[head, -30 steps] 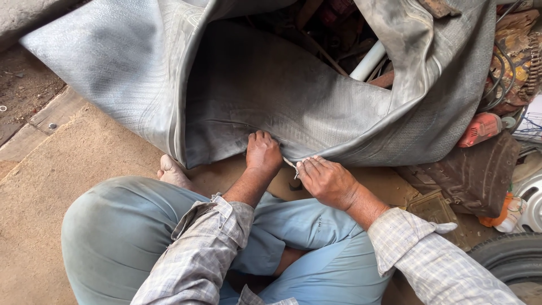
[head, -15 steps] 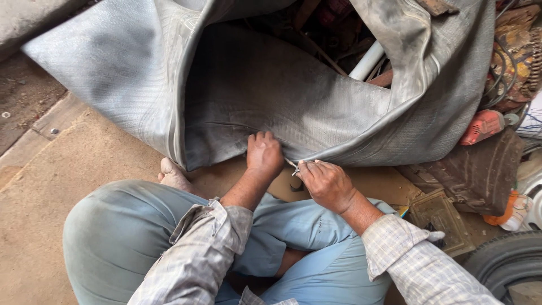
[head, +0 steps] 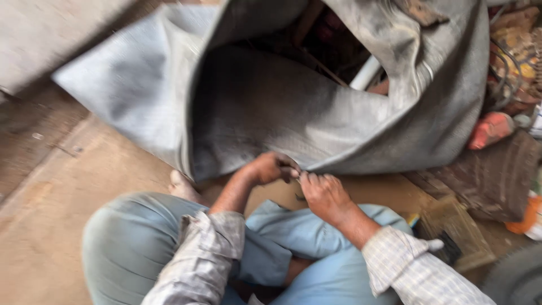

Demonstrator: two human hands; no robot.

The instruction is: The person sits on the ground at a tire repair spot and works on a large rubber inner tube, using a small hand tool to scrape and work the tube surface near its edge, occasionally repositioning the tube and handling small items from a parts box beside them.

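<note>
The person sits cross-legged on the floor (head: 51,226), knees in pale blue trousers filling the bottom of the frame, checked sleeves rolled partway up. Both hands meet just below the middle of the frame, at the lower edge of a big grey sheet (head: 271,113). The sheet looks like thick, woven rubbery stuff, folded over itself so that it makes a dark hollow, and it takes up most of the upper half.

The left hand (head: 272,167) is curled tight, fingers clenched on the sheet's edge where it touches the floor. The right hand (head: 323,193) sits just beside it, almost touching, fingertips pinched together at the same edge; something small and dark shows under them, but the blur hides what it is.

A bare foot (head: 182,185) pokes out to the left of the hands, against the sheet's fold. Through the gap at upper centre a white pipe (head: 367,72) slants. On the right edge lie a reddish lump (head: 490,129) and brown, ribbed scraps (head: 497,175).
</note>
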